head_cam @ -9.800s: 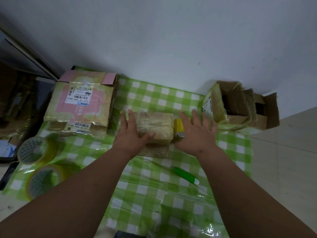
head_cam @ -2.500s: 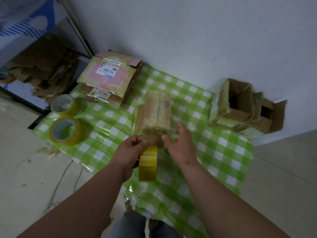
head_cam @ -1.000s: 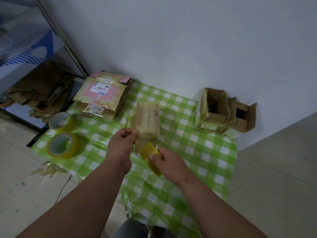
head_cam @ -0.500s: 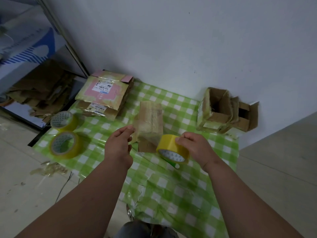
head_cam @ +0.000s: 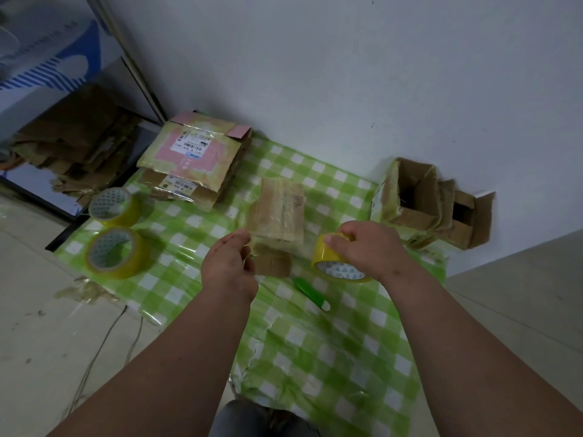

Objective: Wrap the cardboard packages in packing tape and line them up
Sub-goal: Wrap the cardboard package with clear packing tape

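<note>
Green-and-white checked plastic sheeting (head_cam: 331, 357) is spread over the floor against a pale wall, and on it, just above the centre of the frame, the cardboard package (head_cam: 277, 212) is seen lying flat with its long side running up the picture, already glossy with tape. It is judged to be light and fairly stiff, though its taped faces are likely slippery and its walls could dent under a hard squeeze, so it would best be taken by its two long side edges or steadied from the near end. The left hand (head_cam: 228, 266) is held at the package's lower left corner with fingers loosely curled and thumb and forefinger close together; whether a clear tape end is pinched there cannot be told. The right hand (head_cam: 367, 247) is curled round a yellow tape roll (head_cam: 334, 263), held just right of the package's near end and above a green cutter (head_cam: 310, 293). A strip stretched between roll and package cannot be made out. Two spare tape rolls (head_cam: 115, 234) lie at the left, a stack of labelled packages (head_cam: 195, 159) at the upper left, and open boxes (head_cam: 432, 203) at the right by the wall.
</note>
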Motion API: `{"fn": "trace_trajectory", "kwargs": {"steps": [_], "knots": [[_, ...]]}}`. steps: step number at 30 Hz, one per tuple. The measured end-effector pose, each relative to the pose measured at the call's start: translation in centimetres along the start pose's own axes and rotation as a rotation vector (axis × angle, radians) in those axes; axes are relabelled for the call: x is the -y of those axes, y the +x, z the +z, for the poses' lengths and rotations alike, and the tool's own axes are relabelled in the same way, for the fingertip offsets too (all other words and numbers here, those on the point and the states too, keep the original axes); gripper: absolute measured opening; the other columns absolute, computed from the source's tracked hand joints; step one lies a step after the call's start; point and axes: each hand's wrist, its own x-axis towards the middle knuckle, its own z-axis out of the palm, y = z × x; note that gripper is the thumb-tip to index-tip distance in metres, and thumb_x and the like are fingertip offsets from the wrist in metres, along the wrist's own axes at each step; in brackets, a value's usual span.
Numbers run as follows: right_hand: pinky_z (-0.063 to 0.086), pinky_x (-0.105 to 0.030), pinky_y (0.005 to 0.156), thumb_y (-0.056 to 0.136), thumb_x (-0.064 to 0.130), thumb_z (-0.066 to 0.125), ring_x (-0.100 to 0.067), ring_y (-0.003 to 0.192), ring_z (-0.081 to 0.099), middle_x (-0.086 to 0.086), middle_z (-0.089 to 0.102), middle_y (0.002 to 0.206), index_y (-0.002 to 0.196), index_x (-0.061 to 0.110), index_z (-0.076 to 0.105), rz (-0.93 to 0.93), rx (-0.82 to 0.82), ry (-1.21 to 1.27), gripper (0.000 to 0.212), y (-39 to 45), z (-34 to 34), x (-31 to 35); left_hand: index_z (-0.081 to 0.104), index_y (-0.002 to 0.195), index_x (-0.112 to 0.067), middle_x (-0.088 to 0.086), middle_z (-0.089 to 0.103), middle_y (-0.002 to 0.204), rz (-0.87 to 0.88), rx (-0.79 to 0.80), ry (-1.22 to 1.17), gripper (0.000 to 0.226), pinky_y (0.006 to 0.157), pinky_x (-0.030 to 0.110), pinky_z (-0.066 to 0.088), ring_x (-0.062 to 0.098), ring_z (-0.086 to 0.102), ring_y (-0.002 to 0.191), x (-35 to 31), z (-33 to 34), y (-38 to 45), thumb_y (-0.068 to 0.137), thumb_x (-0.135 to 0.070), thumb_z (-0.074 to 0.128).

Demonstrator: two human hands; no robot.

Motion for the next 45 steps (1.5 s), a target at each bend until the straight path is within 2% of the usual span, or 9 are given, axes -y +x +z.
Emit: {"fn": "trace_trajectory", "kwargs": {"steps": [11,14,18,23,26,29,34,39,45], "knots": [[0.027,-0.042,0.089,0.090,0.063,0.041,-0.018,0.093,0.053,0.014,0.047,0.074,0.069,0.029,0.051,-0.031,0.058,-0.223,0.041,4.6,0.7,-0.2,0.072,0.089,-0.020,-0.008,0.070,0.093,-0.109,-0.106,-0.105,0.009,0.055,0.019,0.042,0.005,0.054,0.071,0.9,0.5,0.9,0.083,-0.015,0.076],[0.023,-0.042,0.089,0.089,0.064,0.040,-0.020,0.101,0.055,0.011,0.051,0.084,0.082,0.032,0.059,-0.033,0.085,-0.244,0.037,5.4,1.1,-0.4,0.073,0.088,-0.019,-0.008,0.070,0.093,-0.135,-0.134,-0.129,0.009,0.050,0.018,0.041,0.005,0.053,0.068,1.2,0.5,1.1,0.081,-0.014,0.077],[0.023,-0.042,0.090,0.087,0.064,0.040,-0.017,0.089,0.048,0.011,0.052,0.083,0.087,0.035,0.062,-0.037,0.086,-0.254,0.036,6.1,1.8,-0.7,0.073,0.090,-0.018,-0.008,0.070,0.092,-0.155,-0.153,-0.147,0.010,0.049,0.018,0.041,0.005,0.052,0.068,1.7,0.2,1.2,0.082,-0.013,0.076],[0.019,-0.041,0.084,0.084,0.062,0.039,-0.015,0.082,0.046,0.016,0.047,0.072,0.068,0.033,0.051,-0.043,0.101,-0.262,0.036,6.6,2.6,-1.0,0.073,0.091,-0.018,-0.007,0.069,0.094,-0.168,-0.180,-0.141,0.011,0.049,0.018,0.038,0.006,0.051,0.068,2.2,-0.2,1.5,0.081,-0.014,0.077],[0.016,-0.040,0.082,0.083,0.062,0.038,-0.016,0.081,0.045,0.016,0.046,0.073,0.080,0.031,0.061,-0.024,0.121,-0.269,0.038,6.9,3.1,-1.0,0.073,0.087,-0.018,-0.007,0.071,0.095,-0.167,-0.210,-0.111,0.009,0.049,0.018,0.040,0.006,0.053,0.068,2.3,-0.1,1.9,0.081,-0.015,0.078],[0.015,-0.039,0.081,0.083,0.058,0.039,-0.016,0.079,0.044,0.014,0.045,0.072,0.087,0.030,0.065,-0.020,0.119,-0.286,0.038,6.9,3.8,-1.0,0.074,0.084,-0.018,-0.007,0.071,0.091,-0.141,-0.243,-0.026,0.008,0.050,0.020,0.042,0.006,0.056,0.070,2.4,-0.2,2.4,0.079,-0.017,0.079],[0.020,-0.041,0.086,0.078,0.051,0.036,-0.007,0.066,0.043,0.008,0.054,0.070,0.065,0.024,0.055,0.000,0.100,-0.289,0.035,6.6,4.8,-0.5,0.071,0.076,-0.015,-0.004,0.068,0.077,0.039,-0.272,0.251,0.013,0.055,0.026,0.044,0.011,0.056,0.064,2.6,-0.7,3.0,0.080,-0.025,0.079],[0.014,-0.040,0.079,0.080,0.053,0.032,-0.007,0.064,0.043,0.007,0.056,0.067,0.065,0.024,0.056,0.000,0.056,-0.318,0.040,6.4,5.9,0.1,0.070,0.072,-0.013,0.002,0.066,0.071,0.239,-0.281,0.620,0.025,0.057,0.025,0.043,0.017,0.059,0.065,2.3,-0.9,4.2,0.080,-0.036,0.077],[0.010,-0.039,0.076,0.073,0.048,0.033,-0.011,0.066,0.051,0.007,0.058,0.065,0.061,0.024,0.057,0.034,0.018,-0.249,0.036,6.7,6.3,1.3,0.055,0.070,-0.001,0.010,0.056,0.070,0.179,-0.271,0.826,0.047,0.063,0.033,0.046,0.028,0.054,0.064,1.3,-1.1,5.7,0.079,-0.041,0.077]]}}
